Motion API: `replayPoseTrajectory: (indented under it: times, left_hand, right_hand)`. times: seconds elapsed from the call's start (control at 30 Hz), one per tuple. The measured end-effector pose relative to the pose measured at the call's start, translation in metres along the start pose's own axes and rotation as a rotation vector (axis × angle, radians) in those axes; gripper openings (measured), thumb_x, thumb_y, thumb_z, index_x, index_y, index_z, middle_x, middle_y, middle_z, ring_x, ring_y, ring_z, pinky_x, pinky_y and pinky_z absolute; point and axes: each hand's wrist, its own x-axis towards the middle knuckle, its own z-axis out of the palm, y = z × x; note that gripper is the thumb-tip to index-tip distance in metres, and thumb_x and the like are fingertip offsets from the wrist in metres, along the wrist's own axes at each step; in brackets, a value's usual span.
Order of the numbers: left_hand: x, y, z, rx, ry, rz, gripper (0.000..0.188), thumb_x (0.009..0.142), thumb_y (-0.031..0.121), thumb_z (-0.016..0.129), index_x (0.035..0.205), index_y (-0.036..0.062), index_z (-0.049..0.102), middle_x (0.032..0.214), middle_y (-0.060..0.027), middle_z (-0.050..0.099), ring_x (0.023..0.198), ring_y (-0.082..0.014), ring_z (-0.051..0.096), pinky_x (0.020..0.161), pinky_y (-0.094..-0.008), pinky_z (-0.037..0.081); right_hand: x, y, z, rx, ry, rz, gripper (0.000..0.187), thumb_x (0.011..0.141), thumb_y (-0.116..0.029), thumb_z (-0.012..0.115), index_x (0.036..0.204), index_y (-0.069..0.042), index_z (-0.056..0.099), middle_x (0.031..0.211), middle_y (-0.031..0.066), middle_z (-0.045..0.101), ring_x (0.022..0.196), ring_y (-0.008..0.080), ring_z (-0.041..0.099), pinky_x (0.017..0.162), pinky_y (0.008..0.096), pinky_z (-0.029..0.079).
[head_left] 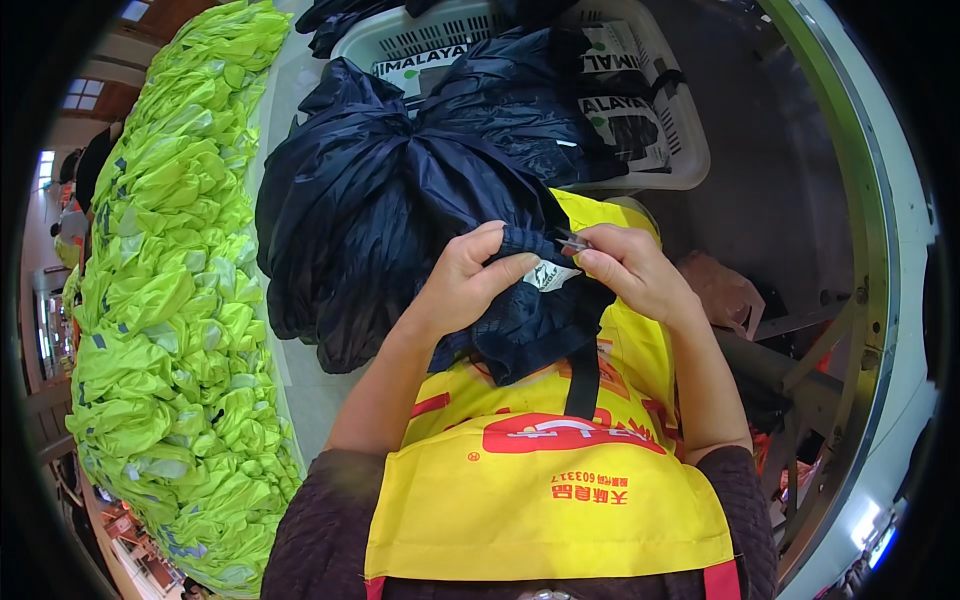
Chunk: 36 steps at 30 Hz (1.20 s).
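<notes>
A dark navy garment of thin, shiny fabric lies bunched across my lap and beyond it. My left hand pinches its gathered elastic edge between thumb and fingers. In my right hand is a pair of small metal thread snips, with the tips at the same elastic edge. Just below the tips, a white label with a dark print shows on the garment's inside. The fingers of my right hand partly cover the snips, so most of the handle is hidden.
Beyond the garment stands a white plastic basket holding more dark garments and printed packages. Along the left runs a long heap of lime-green garments. A metal frame curves up the right side, near a crumpled plastic bag. My yellow apron covers my lap.
</notes>
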Motion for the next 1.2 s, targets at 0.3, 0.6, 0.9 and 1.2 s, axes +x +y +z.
replayPoseTrajectory:
  times: [0.3,0.6,0.9,1.2]
  left_hand:
    - [0.001,0.006,0.006,0.062,-0.011,0.111,0.015,0.083,0.004,0.060,0.097,0.0023,0.064,0.079,-0.0018,0.053,0.071,-0.0098,0.050,0.064,-0.0217,0.039]
    - [0.003,0.002,0.008,0.086,-0.042,0.145,0.012,0.083,0.004,0.060,0.094,0.0019,0.063,0.077,-0.0025,0.051,0.069,-0.0101,0.049,0.061,-0.0223,0.038]
    - [0.002,-0.002,0.008,0.108,-0.031,0.143,0.007,0.081,0.005,0.062,0.085,-0.0002,0.060,0.074,-0.0044,0.048,0.066,-0.0130,0.048,0.061,-0.0239,0.038]
    - [0.001,-0.005,0.007,0.160,-0.065,0.131,0.008,0.082,0.006,0.061,0.086,-0.0007,0.059,0.075,-0.0041,0.048,0.068,-0.0124,0.047,0.062,-0.0235,0.038]
  right_hand:
    - [0.009,-0.005,0.004,-0.052,-0.057,-0.069,0.041,0.088,-0.040,0.048,0.087,-0.002,0.063,0.074,0.0125,0.060,0.069,0.0242,0.057,0.061,0.0322,0.043]
    - [0.010,-0.004,0.012,0.001,-0.070,0.011,0.044,0.089,-0.042,0.046,0.079,-0.003,0.062,0.069,0.0108,0.058,0.066,0.0224,0.056,0.059,0.0315,0.042]
    - [0.007,0.009,0.016,0.723,0.241,0.357,0.025,0.087,-0.029,0.051,0.088,-0.007,0.063,0.059,-0.0053,0.041,0.047,0.0036,0.033,0.044,0.0181,0.025]
    - [0.008,-0.011,0.034,0.051,0.402,-0.058,0.016,0.077,-0.016,0.068,0.077,-0.001,0.062,0.066,0.0004,0.052,0.061,0.0073,0.045,0.055,0.0229,0.036]
